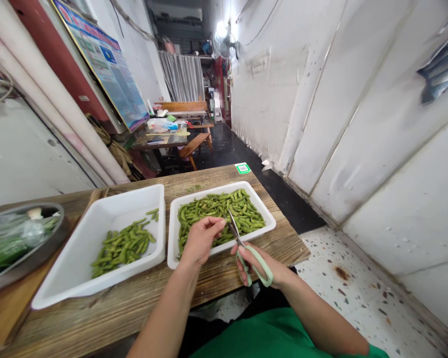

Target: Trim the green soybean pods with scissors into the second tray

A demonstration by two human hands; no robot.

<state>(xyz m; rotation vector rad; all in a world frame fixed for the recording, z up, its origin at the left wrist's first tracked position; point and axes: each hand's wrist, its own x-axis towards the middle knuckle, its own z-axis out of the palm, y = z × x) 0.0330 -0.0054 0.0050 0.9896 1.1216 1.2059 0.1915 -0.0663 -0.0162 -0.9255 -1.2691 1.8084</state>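
My right hand point(251, 261) grips a pair of scissors point(264, 271) with pale green handles, its blades parted and pointing up over the right tray. Fingertips of my left hand point(203, 238) are pinched together beside the blades, on what looks like the end of an edamame pod, mostly hidden. Both hands are at the near side of a white tray point(271, 222) full of green edamame pods point(209, 206). To the left, a larger white tray point(78, 238) holds a smaller heap of pods point(125, 246), with a few against its right wall.
A metal bowl point(61, 223) with bagged green vegetables stands at the far left of the wooden table point(134, 303). Small green scraps point(193, 188) and a QR code card point(242, 168) lie near the back edge. Beyond are a cluttered table and wooden benches point(196, 144); a white wall runs along the right.
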